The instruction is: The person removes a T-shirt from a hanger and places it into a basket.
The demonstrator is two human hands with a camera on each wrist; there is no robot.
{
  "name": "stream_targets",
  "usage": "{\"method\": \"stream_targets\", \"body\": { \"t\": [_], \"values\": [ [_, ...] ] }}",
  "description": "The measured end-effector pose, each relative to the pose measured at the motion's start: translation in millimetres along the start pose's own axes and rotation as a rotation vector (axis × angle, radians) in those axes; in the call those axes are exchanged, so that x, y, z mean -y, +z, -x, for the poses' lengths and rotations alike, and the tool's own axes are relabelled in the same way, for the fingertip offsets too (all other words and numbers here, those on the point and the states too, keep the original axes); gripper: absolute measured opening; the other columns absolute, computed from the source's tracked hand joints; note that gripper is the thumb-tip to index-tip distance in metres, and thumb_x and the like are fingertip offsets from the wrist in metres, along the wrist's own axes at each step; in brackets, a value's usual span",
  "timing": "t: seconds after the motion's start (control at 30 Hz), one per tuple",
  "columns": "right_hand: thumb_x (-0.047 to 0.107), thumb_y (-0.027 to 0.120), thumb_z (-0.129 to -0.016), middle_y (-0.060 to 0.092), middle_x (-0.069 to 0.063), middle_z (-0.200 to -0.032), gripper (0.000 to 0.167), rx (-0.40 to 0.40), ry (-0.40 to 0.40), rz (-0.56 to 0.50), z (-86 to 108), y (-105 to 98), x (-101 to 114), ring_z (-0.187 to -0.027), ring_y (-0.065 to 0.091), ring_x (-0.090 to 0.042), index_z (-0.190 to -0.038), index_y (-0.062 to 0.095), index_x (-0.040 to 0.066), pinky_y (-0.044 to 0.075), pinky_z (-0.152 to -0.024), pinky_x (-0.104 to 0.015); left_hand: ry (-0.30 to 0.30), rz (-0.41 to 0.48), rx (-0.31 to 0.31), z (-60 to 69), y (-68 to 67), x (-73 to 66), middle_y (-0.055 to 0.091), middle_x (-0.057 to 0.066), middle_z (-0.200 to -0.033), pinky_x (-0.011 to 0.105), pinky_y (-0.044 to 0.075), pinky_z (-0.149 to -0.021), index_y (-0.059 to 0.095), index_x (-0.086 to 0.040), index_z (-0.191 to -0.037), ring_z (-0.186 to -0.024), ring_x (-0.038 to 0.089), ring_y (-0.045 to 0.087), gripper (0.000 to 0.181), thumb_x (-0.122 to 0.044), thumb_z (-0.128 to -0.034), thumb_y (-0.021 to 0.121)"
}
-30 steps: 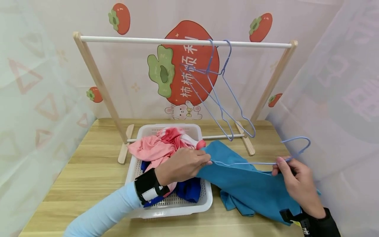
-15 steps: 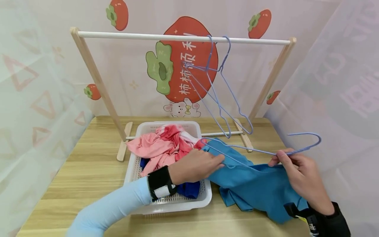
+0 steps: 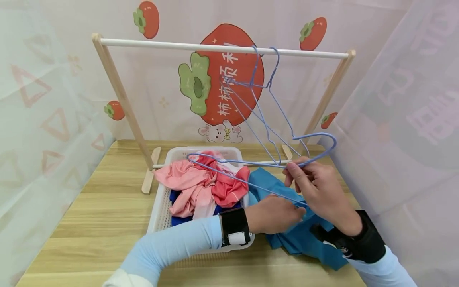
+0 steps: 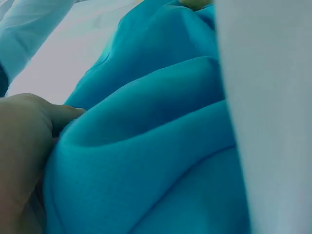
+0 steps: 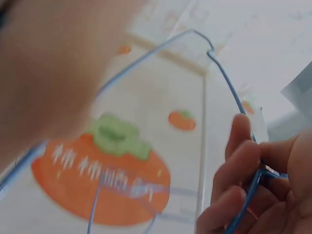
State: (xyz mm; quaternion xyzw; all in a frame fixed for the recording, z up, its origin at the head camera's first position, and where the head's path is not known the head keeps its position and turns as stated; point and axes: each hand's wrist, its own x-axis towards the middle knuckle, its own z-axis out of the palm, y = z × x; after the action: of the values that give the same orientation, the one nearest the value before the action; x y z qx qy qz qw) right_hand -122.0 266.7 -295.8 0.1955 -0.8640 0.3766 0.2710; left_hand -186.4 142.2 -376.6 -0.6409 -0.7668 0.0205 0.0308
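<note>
My right hand (image 3: 319, 187) grips a blue wire hanger (image 3: 258, 164) near the base of its hook. One end of the hanger sticks out to the left, above the basket; the other end is hidden near the hands and cloth. A teal garment (image 3: 294, 243) lies crumpled on the table under both hands. My left hand (image 3: 276, 215) pinches its edge below the hanger. In the left wrist view, the left thumb (image 4: 68, 114) presses against the teal cloth (image 4: 146, 170). The right wrist view shows the right fingers (image 5: 229, 170) curled round the wire.
Left of the teal garment stands a white basket (image 3: 154, 223) with pink, red and dark blue clothes (image 3: 193, 179). Behind is a wooden rack with a white rail (image 3: 161, 44), where two blue hangers (image 3: 263, 119) hang. Printed curtains (image 3: 401, 139) enclose the table.
My right hand has moved left and up, and the hanger's left end now reaches over the basket, out from the teal cloth. The left hand has shifted right along the garment.
</note>
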Motion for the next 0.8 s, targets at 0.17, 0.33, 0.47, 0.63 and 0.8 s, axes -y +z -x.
{"method": "stream_targets", "body": {
  "t": [0.17, 0.33, 0.47, 0.63, 0.8],
  "values": [
    [0.003, 0.058, -0.107, 0.065, 0.002, -0.075, 0.018, 0.011, -0.071, -0.082, -11.9, 13, 18, -0.056, 0.052, -0.009, -0.097, 0.073, 0.005, 0.044, -0.052, -0.020, 0.023, -0.092, -0.067, -7.0, 8.1, -2.1, 0.055, -0.012, -0.080, 0.016, 0.023, -0.057, 0.063, -0.023, -0.118, -0.068, 0.001, 0.050, 0.018, -0.029, -0.1137, 0.046],
    [0.009, 0.059, -0.107, 0.065, 0.001, -0.074, 0.017, 0.028, -0.154, -0.165, -28.6, 26, 32, -0.055, 0.052, -0.006, -0.099, 0.072, 0.002, 0.046, -0.052, -0.019, 0.028, 0.037, -0.116, -11.1, 13.2, -1.6, 0.053, -0.011, -0.082, 0.012, 0.024, -0.065, 0.067, -0.021, -0.101, -0.077, 0.000, 0.048, 0.018, -0.028, -0.1113, 0.054],
    [0.012, 0.057, -0.108, 0.065, 0.001, -0.073, 0.019, 0.077, -0.178, -0.201, -39.6, 34, 41, -0.056, 0.052, -0.005, -0.099, 0.071, 0.002, 0.046, -0.052, -0.020, 0.039, 0.386, -0.147, -7.0, 15.1, 1.5, 0.042, -0.008, -0.071, 0.013, 0.022, -0.066, 0.059, -0.016, -0.078, -0.069, 0.002, 0.039, 0.031, -0.021, -0.1088, 0.058],
    [0.010, 0.059, -0.107, 0.066, 0.004, -0.074, 0.015, 0.084, -0.161, -0.130, -37.2, 29, 34, -0.055, 0.047, -0.004, -0.099, 0.070, 0.004, 0.039, -0.049, -0.019, 0.031, 0.219, -0.137, 0.9, 9.7, 2.2, 0.049, -0.011, -0.072, 0.013, 0.028, -0.060, 0.064, -0.020, -0.094, -0.068, 0.000, 0.047, 0.023, -0.031, -0.1105, 0.053],
    [0.002, 0.061, -0.105, 0.065, 0.009, -0.074, 0.014, 0.039, -0.072, 0.004, -19.4, 8, 14, -0.055, 0.043, -0.003, -0.098, 0.072, 0.009, 0.032, -0.049, -0.018, -0.024, 0.101, -0.001, 31.9, -2.5, 20.4, 0.074, -0.011, -0.107, 0.019, 0.052, -0.074, 0.065, -0.024, -0.132, -0.095, 0.003, 0.069, 0.030, -0.041, -0.1097, 0.054]
  ]
}}
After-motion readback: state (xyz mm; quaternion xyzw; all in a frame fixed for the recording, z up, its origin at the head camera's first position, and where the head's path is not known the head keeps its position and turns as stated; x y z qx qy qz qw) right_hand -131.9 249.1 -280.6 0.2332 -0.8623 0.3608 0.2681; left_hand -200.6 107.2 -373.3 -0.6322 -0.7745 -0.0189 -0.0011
